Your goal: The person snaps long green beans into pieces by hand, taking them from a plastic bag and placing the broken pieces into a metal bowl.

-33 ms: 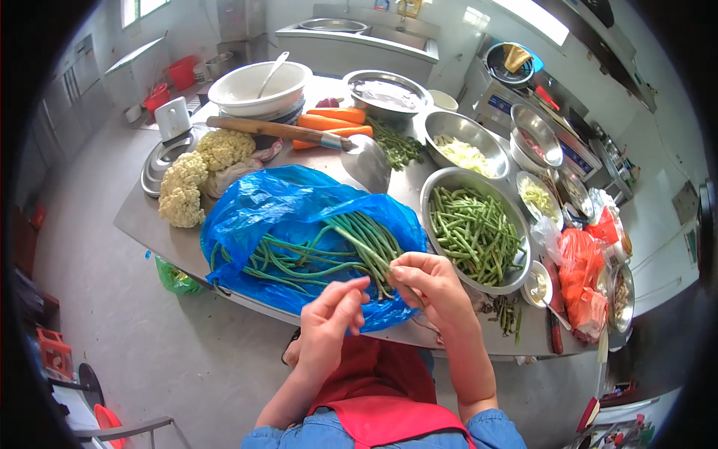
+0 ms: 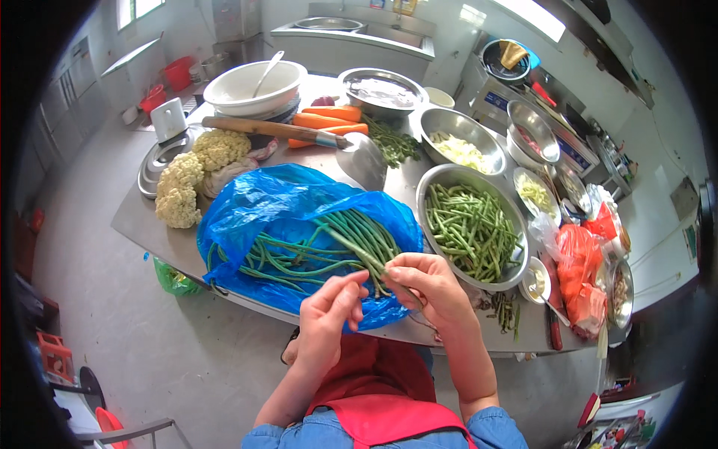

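My right hand (image 2: 431, 286) pinches a long bean (image 2: 350, 241) between thumb and fingers at the table's front edge. That bean stretches back over the long green beans (image 2: 366, 230) in the open blue plastic bag (image 2: 262, 202). Close by on the left, my left hand (image 2: 329, 310) is closed, thumb against curled fingers, in front of the bag; whether it grips anything small is hidden. Right of the bag stands a steel bowl (image 2: 423, 200) full of short cut bean pieces (image 2: 471, 224). A few trimmed bean scraps (image 2: 505, 310) lie beyond my right hand.
Behind the bag lie cauliflower (image 2: 179, 194), carrots (image 2: 329, 120) and a wooden-handled spatula (image 2: 280, 131). A white bowl (image 2: 224, 93) and a steel basin (image 2: 381, 105) stand farther back. On the right are a bowl of pale slices (image 2: 464, 153), red plastic bags (image 2: 580, 258) and a knife (image 2: 553, 329).
The view has shifted slightly, so the table's contents sit a little farther left and up. Both hands keep nearly the same pose, the right one still pinching the long bean.
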Demonstrator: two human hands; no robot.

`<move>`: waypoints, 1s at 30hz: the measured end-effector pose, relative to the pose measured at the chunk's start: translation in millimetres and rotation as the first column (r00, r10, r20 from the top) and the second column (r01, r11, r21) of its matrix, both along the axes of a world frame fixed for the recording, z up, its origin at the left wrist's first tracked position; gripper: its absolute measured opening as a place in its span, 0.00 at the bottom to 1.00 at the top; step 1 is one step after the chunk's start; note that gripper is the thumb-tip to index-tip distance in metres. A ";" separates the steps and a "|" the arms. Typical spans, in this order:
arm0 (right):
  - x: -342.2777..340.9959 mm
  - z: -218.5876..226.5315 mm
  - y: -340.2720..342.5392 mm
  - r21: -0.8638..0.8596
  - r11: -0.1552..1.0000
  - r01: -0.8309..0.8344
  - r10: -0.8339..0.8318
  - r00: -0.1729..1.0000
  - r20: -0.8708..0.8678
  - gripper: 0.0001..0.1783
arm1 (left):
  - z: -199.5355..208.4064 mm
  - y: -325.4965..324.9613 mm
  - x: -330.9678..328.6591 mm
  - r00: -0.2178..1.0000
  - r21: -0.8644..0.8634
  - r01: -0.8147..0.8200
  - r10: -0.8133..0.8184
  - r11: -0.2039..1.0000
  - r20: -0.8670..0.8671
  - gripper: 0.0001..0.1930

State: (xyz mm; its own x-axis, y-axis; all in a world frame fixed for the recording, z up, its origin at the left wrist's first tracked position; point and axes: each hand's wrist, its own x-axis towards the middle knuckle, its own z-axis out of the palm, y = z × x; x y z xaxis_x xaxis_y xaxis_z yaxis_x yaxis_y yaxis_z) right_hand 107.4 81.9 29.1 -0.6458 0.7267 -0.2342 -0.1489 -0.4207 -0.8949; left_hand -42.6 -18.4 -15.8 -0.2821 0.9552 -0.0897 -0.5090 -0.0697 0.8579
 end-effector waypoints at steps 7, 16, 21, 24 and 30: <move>19.7 -9.6 -13.1 -0.145 0.989 -0.042 0.044 0.999 0.009 0.13 | 0.4 27.0 8.7 0.982 0.070 0.023 -0.035 0.997 0.184 0.11; 37.9 -28.1 -30.0 0.536 0.843 -0.051 -0.126 0.950 0.287 0.08 | -0.7 30.0 12.9 0.990 0.054 -0.117 0.112 0.992 0.091 0.09; 27.2 -27.1 -30.3 0.956 0.265 -0.122 -0.229 0.955 0.186 0.03 | 1.0 29.8 12.5 0.991 0.001 -0.076 0.076 0.997 0.114 0.09; 17.4 -20.7 -40.1 0.998 0.044 0.052 -0.199 0.979 -0.043 0.07 | 3.5 30.3 18.3 0.966 -0.073 0.136 -0.116 0.988 0.232 0.08; 11.7 9.8 -85.0 0.910 -0.399 0.115 0.046 0.993 -0.105 0.08 | -4.5 40.5 44.8 0.903 -0.083 0.256 -0.208 0.963 0.375 0.08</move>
